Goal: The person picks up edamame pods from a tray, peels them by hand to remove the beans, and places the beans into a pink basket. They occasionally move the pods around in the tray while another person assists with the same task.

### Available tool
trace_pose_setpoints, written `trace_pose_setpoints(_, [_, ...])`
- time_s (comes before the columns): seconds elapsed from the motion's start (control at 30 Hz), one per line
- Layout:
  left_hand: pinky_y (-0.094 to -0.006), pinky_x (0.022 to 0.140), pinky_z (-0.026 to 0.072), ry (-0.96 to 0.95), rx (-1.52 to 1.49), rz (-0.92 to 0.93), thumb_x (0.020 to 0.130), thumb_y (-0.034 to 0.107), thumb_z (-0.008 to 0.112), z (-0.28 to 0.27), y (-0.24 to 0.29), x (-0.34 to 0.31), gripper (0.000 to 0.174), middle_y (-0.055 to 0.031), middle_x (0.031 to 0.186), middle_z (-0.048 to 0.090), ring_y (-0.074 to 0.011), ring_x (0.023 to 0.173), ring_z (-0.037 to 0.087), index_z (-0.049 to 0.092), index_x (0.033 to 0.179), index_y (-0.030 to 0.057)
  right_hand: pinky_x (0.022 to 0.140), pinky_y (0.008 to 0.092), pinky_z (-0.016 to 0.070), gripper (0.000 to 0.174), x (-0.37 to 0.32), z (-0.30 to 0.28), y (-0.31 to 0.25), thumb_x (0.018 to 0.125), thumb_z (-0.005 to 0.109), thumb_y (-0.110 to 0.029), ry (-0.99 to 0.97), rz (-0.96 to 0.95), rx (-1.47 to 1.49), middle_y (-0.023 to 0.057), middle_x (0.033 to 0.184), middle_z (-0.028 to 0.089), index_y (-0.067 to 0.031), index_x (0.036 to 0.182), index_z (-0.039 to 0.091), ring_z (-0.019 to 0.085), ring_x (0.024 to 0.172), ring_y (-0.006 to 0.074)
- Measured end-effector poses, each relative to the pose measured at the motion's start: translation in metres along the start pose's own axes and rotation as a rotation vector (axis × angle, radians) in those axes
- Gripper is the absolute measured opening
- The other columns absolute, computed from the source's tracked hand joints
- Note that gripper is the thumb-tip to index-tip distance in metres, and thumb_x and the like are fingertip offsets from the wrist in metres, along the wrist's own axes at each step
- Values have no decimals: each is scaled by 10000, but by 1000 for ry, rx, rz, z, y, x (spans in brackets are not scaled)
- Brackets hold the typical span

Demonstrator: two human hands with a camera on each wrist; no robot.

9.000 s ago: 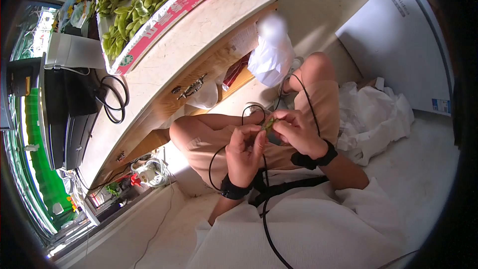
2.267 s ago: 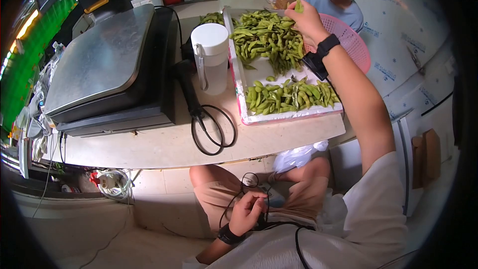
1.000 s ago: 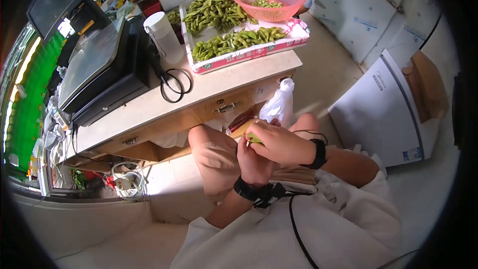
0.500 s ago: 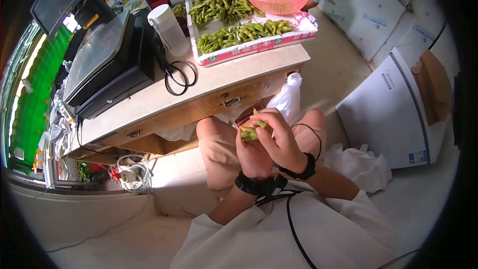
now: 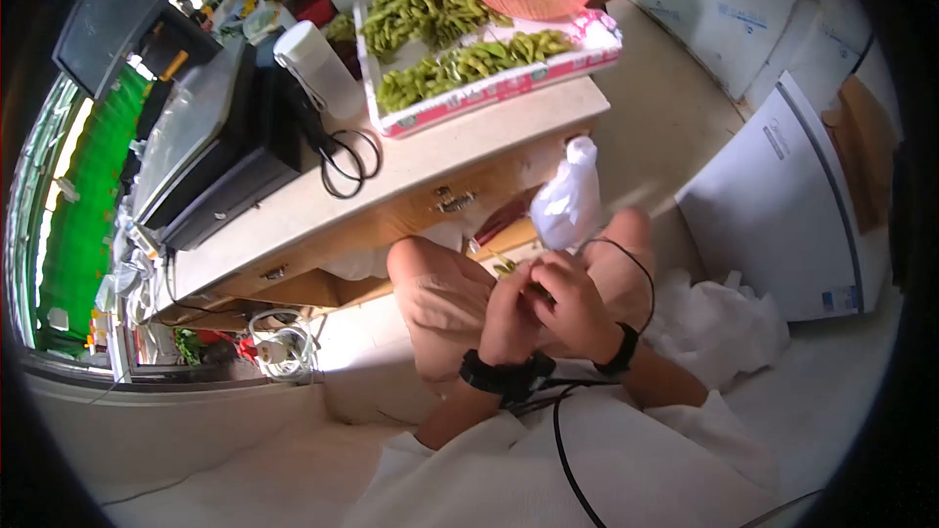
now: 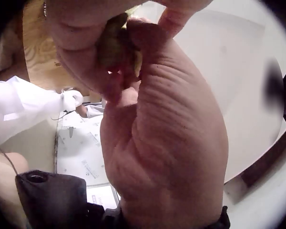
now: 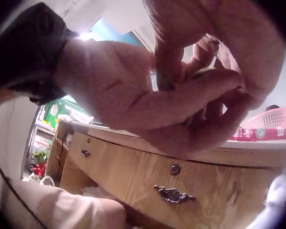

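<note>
Both hands meet above the lap in the head view. Green pods (image 5: pixel 504 266) stick out past the fingertips of the left hand (image 5: pixel 511 321), which curls round them. The right hand (image 5: pixel 575 308) lies against it, thumb and fingers bent toward the same spot; what its fingertips touch is hidden there. The left wrist view shows a green pod (image 6: pixel 115 40) between the fingers, close to the left hand (image 6: pixel 167 129). In the right wrist view the fingers of both hands overlap, and only a sliver of green shows between them.
A shallow box (image 5: pixel 489 92) of green pods stands on the counter (image 5: pixel 460 149), with a pink basket (image 5: pixel 533 2) over its back right corner. A white bottle (image 5: pixel 320 68) and a black device (image 5: pixel 230 176) are at left. A white bag (image 5: pixel 569 198) hangs below the counter.
The right hand moved from above the box down to the left hand. Since half a second ago the hands have closed together, covering most of the pods, and the head view has shifted slightly.
</note>
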State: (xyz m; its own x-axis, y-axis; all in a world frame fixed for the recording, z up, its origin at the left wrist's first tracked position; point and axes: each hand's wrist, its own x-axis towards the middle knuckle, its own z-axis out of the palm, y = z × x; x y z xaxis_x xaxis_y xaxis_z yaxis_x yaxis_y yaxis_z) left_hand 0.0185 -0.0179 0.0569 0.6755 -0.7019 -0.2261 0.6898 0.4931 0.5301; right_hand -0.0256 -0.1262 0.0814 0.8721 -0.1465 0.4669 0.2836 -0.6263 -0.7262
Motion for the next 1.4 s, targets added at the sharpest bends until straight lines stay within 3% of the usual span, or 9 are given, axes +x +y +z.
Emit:
trace_pose_setpoints(0.07, [-310, 766, 476, 161, -131, -129, 960, 342, 414, -3, -6, 1, 320, -60, 952, 598, -167, 892, 584, 545, 1035, 59, 751, 401, 436, 212, -8, 1, 3, 725, 614, -2, -42, 34, 4, 120, 906, 544, -35, 923, 547, 528, 871, 327])
trace_pose_setpoints(0.2, [-277, 727, 448, 256, -234, -117, 972, 387, 416, 14, -10, 2, 299, -16, 867, 568, -127, 810, 549, 550, 947, 120, 755, 398, 451, 218, -13, 1, 4, 705, 629, 6, 36, -7, -47, 103, 907, 556, -47, 907, 569, 547, 863, 310])
trace_pose_setpoints(0.47, [-302, 727, 452, 409, -229, 26, 964, 350, 452, -15, -20, 6, 302, -39, 811, 559, -163, 776, 544, 551, 880, 77, 762, 373, 469, 155, -16, -6, -1, 782, 600, -11, 69, 12, 79, 123, 924, 587, -27, 936, 585, 572, 874, 301])
trace_pose_setpoints(0.63, [-269, 558, 375, 352, -152, 63, 952, 287, 493, -3, -10, -15, 261, -19, 702, 493, -113, 625, 474, 510, 802, 75, 790, 246, 489, 149, -26, -15, 4, 920, 485, -24, 89, 417, 852, 103, 1028, 592, 38, 1050, 523, 597, 886, 130])
trace_pose_setpoints(0.7, [-230, 482, 314, 298, 294, 53, 943, 266, 522, -3, -9, -17, 226, 1, 667, 477, -84, 553, 436, 515, 830, 71, 775, 245, 495, 167, -30, -10, 13, 914, 508, -29, 162, 472, 1019, 111, 1023, 587, 40, 1066, 492, 602, 873, 128])
trace_pose_setpoints(1.03, [-168, 474, 284, 226, 380, 12, 918, 181, 575, -5, -14, -8, 149, 50, 734, 529, -13, 553, 395, 577, 979, 46, 751, 254, 491, 192, -37, -3, 18, 908, 530, -53, 194, 484, 657, 114, 1046, 606, 37, 1077, 531, 630, 824, 152])
trace_pose_setpoints(1.13, [-168, 478, 286, 209, 309, -18, 917, 164, 572, -11, -16, -6, 134, 56, 736, 527, -13, 560, 397, 581, 974, 43, 769, 275, 502, 165, -35, -1, 16, 879, 538, -7, 58, 415, 312, 143, 1058, 618, 29, 1039, 555, 634, 884, 180])
trace_pose_setpoints(1.2, [-172, 478, 286, 217, 307, -20, 916, 160, 572, -18, -16, -8, 120, 57, 730, 523, -12, 565, 395, 581, 952, 45, 765, 339, 486, 222, -38, 9, 25, 855, 564, -39, 184, 142, 122, 156, 1106, 586, -6, 1075, 561, 612, 907, 295])
trace_pose_setpoints(1.4, [-171, 508, 317, 279, 692, 145, 892, 136, 614, -31, -3, -25, 114, 53, 695, 514, -19, 581, 414, 583, 915, 28, 661, 346, 471, 179, -49, 25, 16, 790, 641, -70, 181, 192, 74, 126, 860, 561, 12, 942, 594, 581, 739, 278])
